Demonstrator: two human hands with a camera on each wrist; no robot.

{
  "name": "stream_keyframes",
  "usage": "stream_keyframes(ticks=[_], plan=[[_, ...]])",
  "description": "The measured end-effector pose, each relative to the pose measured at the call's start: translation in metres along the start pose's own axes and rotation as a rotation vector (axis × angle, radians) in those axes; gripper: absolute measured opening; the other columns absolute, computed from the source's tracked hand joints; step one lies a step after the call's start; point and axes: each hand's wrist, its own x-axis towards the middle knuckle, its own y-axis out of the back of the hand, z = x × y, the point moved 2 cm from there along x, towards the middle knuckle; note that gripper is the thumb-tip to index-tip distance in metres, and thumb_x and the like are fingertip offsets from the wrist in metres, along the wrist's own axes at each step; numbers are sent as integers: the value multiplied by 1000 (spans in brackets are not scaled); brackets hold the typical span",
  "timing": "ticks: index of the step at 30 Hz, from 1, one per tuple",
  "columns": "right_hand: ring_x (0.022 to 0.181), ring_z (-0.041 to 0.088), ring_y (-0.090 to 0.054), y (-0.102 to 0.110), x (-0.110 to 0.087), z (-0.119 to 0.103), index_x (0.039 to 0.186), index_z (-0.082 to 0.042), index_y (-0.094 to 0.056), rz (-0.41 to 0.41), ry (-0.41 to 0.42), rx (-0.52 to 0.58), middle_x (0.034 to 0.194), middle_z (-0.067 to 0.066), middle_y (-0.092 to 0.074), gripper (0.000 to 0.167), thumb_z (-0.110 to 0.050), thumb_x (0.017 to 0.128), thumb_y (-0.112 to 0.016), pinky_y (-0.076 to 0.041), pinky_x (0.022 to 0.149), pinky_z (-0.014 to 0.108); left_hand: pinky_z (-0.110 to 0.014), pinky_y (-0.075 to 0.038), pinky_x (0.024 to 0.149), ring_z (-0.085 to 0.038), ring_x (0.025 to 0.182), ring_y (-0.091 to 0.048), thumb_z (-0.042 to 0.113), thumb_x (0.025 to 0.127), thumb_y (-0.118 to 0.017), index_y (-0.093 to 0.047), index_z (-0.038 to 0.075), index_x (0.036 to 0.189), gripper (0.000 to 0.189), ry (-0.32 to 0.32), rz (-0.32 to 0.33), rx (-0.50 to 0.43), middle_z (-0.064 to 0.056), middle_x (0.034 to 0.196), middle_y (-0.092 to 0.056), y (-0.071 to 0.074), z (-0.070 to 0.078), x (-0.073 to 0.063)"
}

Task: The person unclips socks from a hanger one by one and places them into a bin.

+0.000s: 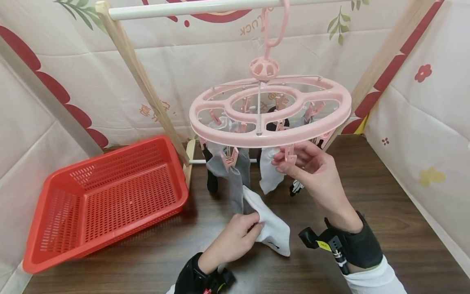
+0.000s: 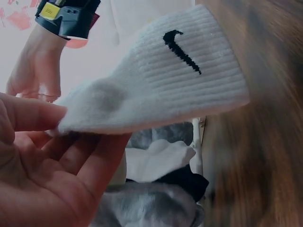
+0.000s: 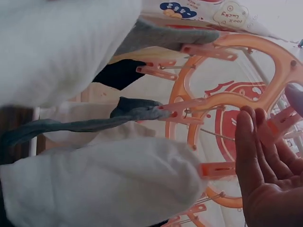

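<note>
My left hand (image 1: 236,236) pinches a white sock (image 1: 271,226) between thumb and fingers, below the pink hanging dryer (image 1: 319,132). In the left wrist view, the sock's ribbed cuff with a black swoosh (image 2: 182,52) points away from the hand. My right hand (image 1: 324,181) grips a pink clothespin (image 1: 290,155) at the dryer's front rim, thumb on one side and fingers on the other. No sock shows in that clothespin (image 3: 279,125) in the right wrist view. Beside it, a white sock (image 3: 104,182) hangs from another peg, and a grey sock (image 1: 238,175) hangs further left.
A red plastic basket (image 1: 110,241) stands on the wooden table at left. The dryer hooks over a white rod (image 1: 176,9) held by a wooden frame (image 1: 143,81). Black socks (image 1: 211,175) and others hang under the ring. Printed cloth walls (image 1: 429,122) enclose the table.
</note>
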Motion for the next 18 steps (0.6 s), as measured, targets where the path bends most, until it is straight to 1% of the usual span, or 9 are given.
stream_keyframes(ticks=[1, 5, 7, 8, 11, 12, 14, 18], plan=[[93, 20, -67, 0, 0, 0, 112, 2, -60, 2, -8, -11, 101, 12, -68, 26, 10, 87, -63, -53, 79, 29, -16, -26, 49, 1, 48, -26, 4, 98, -51, -40, 11, 69, 32, -8, 0, -2, 11, 58, -27, 0, 1, -1], [95, 21, -66, 3, -4, 7, 110, 4, -60, -37, -14, -52, 103, 13, -66, 25, 11, 86, -64, -53, 80, 31, -15, -26, 50, 2, 50, -27, 2, 96, -52, -39, 12, 68, 33, -47, 7, 5, 11, 59, -28, 0, 5, -2], [96, 21, -66, 5, -7, 13, 104, 4, -60, -60, 1, -62, 105, 13, -65, 20, 12, 86, -64, -52, 80, 31, -13, -26, 50, 3, 50, -28, 2, 95, -53, -39, 12, 67, 34, -68, 15, 20, 11, 59, -28, 0, 8, -3], [97, 21, -66, 6, -9, 17, 103, 4, -59, -77, 8, -54, 105, 13, -64, 20, 12, 86, -63, -52, 81, 31, -13, -26, 50, 3, 51, -28, 1, 94, -54, -38, 13, 66, 34, -76, 18, 25, 11, 59, -29, 0, 8, -2], [97, 21, -66, 6, -14, 26, 101, 10, -57, -96, 24, -59, 105, 14, -64, 19, 17, 84, -62, -52, 81, 29, -12, -26, 50, 4, 52, -30, 0, 93, -55, -38, 12, 66, 34, -99, 22, 48, 12, 60, -30, 0, 10, -2], [96, 21, -66, 6, -16, 29, 101, 12, -56, -103, 24, -61, 104, 14, -65, 19, 17, 84, -61, -52, 81, 29, -12, -26, 51, 4, 53, -30, 0, 92, -56, -38, 13, 65, 34, -102, 22, 52, 12, 60, -30, 0, 10, -2], [95, 22, -66, 4, -20, 36, 108, 16, -55, -118, 11, -67, 103, 15, -65, 26, 18, 84, -61, -52, 81, 30, -12, -26, 51, 4, 53, -30, 0, 91, -57, -38, 13, 65, 35, -108, 18, 55, 12, 60, -30, 0, 11, -2], [95, 21, -66, 3, -28, 48, 114, 18, -52, -141, -31, -86, 103, 15, -65, 30, 17, 85, -60, -52, 80, 31, -12, -26, 51, 5, 54, -29, 0, 90, -58, -36, 13, 63, 37, -131, 16, 73, 9, 59, -30, 2, 13, -5]])
